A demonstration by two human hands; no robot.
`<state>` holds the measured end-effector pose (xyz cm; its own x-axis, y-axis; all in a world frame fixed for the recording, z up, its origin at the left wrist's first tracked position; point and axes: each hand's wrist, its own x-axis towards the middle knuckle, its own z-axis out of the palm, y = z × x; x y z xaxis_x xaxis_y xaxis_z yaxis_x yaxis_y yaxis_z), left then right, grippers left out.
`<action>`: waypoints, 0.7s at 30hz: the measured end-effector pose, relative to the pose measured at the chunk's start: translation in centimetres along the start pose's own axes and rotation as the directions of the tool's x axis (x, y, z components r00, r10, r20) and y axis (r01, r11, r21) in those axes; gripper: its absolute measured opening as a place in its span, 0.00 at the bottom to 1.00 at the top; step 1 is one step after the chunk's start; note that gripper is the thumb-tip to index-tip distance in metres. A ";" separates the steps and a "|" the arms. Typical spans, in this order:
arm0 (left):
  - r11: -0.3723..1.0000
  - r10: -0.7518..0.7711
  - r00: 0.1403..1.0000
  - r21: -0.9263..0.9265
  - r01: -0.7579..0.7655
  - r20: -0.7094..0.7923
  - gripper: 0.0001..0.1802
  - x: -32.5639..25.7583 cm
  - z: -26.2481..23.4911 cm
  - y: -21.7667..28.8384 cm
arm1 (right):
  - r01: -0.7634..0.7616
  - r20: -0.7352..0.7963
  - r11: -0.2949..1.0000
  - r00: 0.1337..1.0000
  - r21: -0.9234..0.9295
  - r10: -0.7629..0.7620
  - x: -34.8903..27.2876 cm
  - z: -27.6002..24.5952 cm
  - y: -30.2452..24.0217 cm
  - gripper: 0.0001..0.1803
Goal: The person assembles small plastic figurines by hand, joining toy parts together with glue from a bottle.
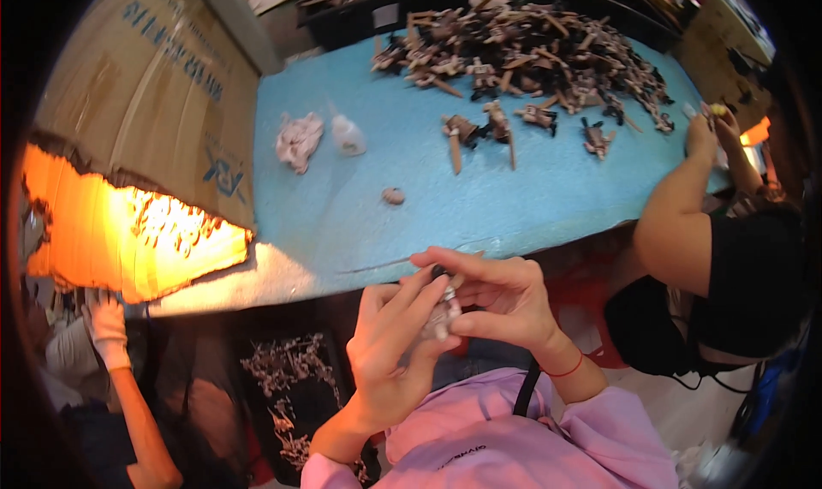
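Note:
Just in front of the table's near edge, my left hand (pixel 387 339) and my right hand (pixel 511 305) meet around a small pale toy figure (pixel 440 319) with a dark top. The left fingers wrap it from one side, covering part of it. My right thumb and fingers pinch it from the other side. Beyond my hands, on the blue tabletop (pixel 342 223), lies a small brownish-pink lump (pixel 393 196). Farther back, several brown-and-dark figures (pixel 460 134) lie apart from a large heap of similar figures (pixel 539 56).
A crumpled pink cloth (pixel 300 142) and a small translucent bottle (pixel 348 136) rest at left. Beside them stands a cardboard box (pixel 154 78), brightly lit inside. A dark tray of small parts (pixel 291 378) sits below. Co-workers' arms show: a gloved hand (pixel 107 322) left, an arm (pixel 676 189) right.

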<state>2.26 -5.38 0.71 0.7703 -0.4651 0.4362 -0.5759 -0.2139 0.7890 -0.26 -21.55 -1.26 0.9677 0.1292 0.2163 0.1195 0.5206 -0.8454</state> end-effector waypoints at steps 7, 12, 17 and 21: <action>0.996 0.046 0.999 0.069 -0.047 0.026 0.32 0.3 -0.5 0.6 | 0.075 0.038 0.997 0.996 -0.001 -0.075 0.4 -0.3 1.1 0.31; 0.991 0.045 0.997 0.124 -0.052 0.061 0.30 0.4 -0.4 1.0 | 0.126 0.039 0.988 0.991 0.084 -0.130 0.3 -0.6 1.9 0.34; 0.981 0.060 0.997 0.180 -0.069 0.056 0.29 0.7 -0.5 1.0 | 0.088 0.000 0.991 0.996 0.103 -0.088 0.2 -0.4 1.8 0.34; 0.991 0.012 0.997 0.130 -0.022 0.080 0.30 0.7 -0.4 0.7 | 0.036 -0.030 0.997 0.999 0.066 -0.034 0.2 -0.5 1.4 0.33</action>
<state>2.54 -5.47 1.74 0.7390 -0.5348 0.4096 -0.6238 -0.3136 0.7159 0.23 -21.18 -2.68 0.9693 0.0860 0.2305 0.1396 0.5795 -0.8029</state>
